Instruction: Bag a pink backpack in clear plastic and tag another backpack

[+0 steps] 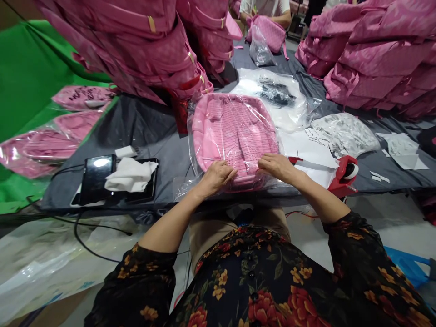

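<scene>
A pink backpack [238,129] lies on the table in front of me, its straps and padded back facing up. It sits inside a clear plastic bag [190,184], whose loose film spreads past the backpack's sides and near end. At the near left end, my left hand [218,176] is closed with its fingers curled on the film. My right hand [276,166] is closed on the film at the near right end. The fingertips of both hands are partly hidden against the bag.
Stacks of pink backpacks [384,59] stand at the back right and back left. A red tape dispenser [344,175] is at the right front edge, near a bag of small packets [345,134]. A white cloth [131,175] lies at left. Another person [282,16] handles a pink bag opposite.
</scene>
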A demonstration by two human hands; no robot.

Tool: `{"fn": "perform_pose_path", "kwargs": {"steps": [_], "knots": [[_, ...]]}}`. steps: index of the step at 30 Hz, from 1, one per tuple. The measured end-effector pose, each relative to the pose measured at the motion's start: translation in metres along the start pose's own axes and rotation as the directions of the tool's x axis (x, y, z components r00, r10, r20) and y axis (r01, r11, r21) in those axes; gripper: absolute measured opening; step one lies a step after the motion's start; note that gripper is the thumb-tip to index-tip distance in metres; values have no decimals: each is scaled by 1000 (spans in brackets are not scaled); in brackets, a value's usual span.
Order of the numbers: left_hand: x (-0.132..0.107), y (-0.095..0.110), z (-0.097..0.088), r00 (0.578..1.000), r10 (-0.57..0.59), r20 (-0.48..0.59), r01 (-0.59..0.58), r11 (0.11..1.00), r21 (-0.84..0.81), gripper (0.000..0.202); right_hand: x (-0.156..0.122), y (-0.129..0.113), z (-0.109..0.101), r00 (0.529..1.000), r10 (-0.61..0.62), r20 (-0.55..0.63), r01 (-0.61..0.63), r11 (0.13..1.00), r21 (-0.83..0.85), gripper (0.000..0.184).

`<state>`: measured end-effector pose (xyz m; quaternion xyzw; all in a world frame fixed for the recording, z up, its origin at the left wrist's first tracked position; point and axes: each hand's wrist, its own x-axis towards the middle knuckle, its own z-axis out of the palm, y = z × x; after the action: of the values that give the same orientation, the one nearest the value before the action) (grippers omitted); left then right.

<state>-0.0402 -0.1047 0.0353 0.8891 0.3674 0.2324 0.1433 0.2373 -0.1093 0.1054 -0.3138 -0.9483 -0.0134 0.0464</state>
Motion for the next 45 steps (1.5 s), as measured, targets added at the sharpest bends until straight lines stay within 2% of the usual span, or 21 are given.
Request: {"fn": "perform_pose_path", "kwargs": {"steps": [5, 8, 11, 13, 14, 16, 18, 19, 23, 26, 29, 32, 34, 35, 36, 37, 39, 40, 41, 43, 45], "knots": [[-1, -1, 1, 1000, 0, -6, 0, 1000, -11, 47, 6, 8, 2, 997, 77, -6, -75, 984, 163, 22], [-2, -3, 3, 1000, -4, -1, 4, 1000, 6, 47, 9, 21, 11, 974, 215, 69, -224, 895, 386, 24], [-3, -4, 4, 1000, -18, -10, 18, 1000, 20, 48, 2, 24, 17, 893, 450, 33, -412, 784, 463, 22], [-3, -5, 4, 1000, -26, -15, 26, 999, 20, 48, -6, 14, 18, 796, 589, -140, -496, 767, 407, 17], [-3, -6, 4, 1000, -26, -12, 27, 1000, 17, 47, -10, 5, 18, 771, 598, -218, -502, 782, 369, 14], [-2, -6, 5, 1000, -26, -1, 26, 1000, 6, 47, -12, -14, 19, 822, 506, -261, -430, 852, 299, 13], [0, -5, 4, 999, -33, 8, 33, 999, 0, 47, -8, -29, 21, 904, 393, -167, -344, 902, 262, 16], [1, -3, 3, 999, -42, 10, 42, 999, 1, 47, -4, -33, 21, 923, 370, -108, -335, 908, 251, 18], [-7, 4, -12, 999, -47, -11, 47, 999, 15, 34, 13, -24, 18, 907, 412, 87, -420, 874, 245, 31], [-31, 3, -31, 995, -62, -74, 67, 996, 64, 26, 15, -13, 15, 897, 418, 144, -442, 856, 268, 36], [-57, -11, -45, 971, -179, -156, 197, 974, 110, 19, 14, -9, 19, 910, 405, 91, -412, 855, 314, 38], [-67, -27, -47, 949, -253, -189, 276, 955, 105, 21, 6, -16, 27, 919, 391, -58, -326, 833, 448, 41], [-64, -34, -44, 947, -259, -192, 281, 955, 95, 22, -11, -21, 28, 876, 448, -177, -270, 760, 591, 42], [-62, -36, -43, 947, -259, -192, 279, 956, 90, 22, -25, -23, 27, 819, 522, -237, -264, 710, 653, 42], [-59, -36, -42, 947, -257, -190, 277, 957, 85, 23, -44, -24, 25, 723, 623, -299, -279, 659, 698, 40], [-57, -36, -41, 949, -253, -187, 272, 959, 83, 24, -68, -23, 21, 580, 732, -359, -322, 610, 724, 38], [-55, -35, -40, 954, -239, -180, 257, 963, 80, 25, -126, -16, 10, 178, 852, -492, -487, 511, 708, 29], [-54, -34, -40, 956, -232, -178, 249, 965, 79, 25, -157, -10, 4, -10, 836, -548, -595, 436, 676, 22], [-54, -34, -40, 958, -226, -178, 243, 967, 81, 25, -189, -3, -1, -144, 808, -572, -695, 329, 639, 16], [-55, -32, -40, 959, -219, -181, 238, 967, 89, 24, -244, 10, -8, -339, 763, -550, -817, 51, 575, 15], [-54, -31, -39, 957, -215, -192, 238, 966, 104, 22, -282, 21, -8, -508, 740, -441, -779, -176, 602, 22]]}}
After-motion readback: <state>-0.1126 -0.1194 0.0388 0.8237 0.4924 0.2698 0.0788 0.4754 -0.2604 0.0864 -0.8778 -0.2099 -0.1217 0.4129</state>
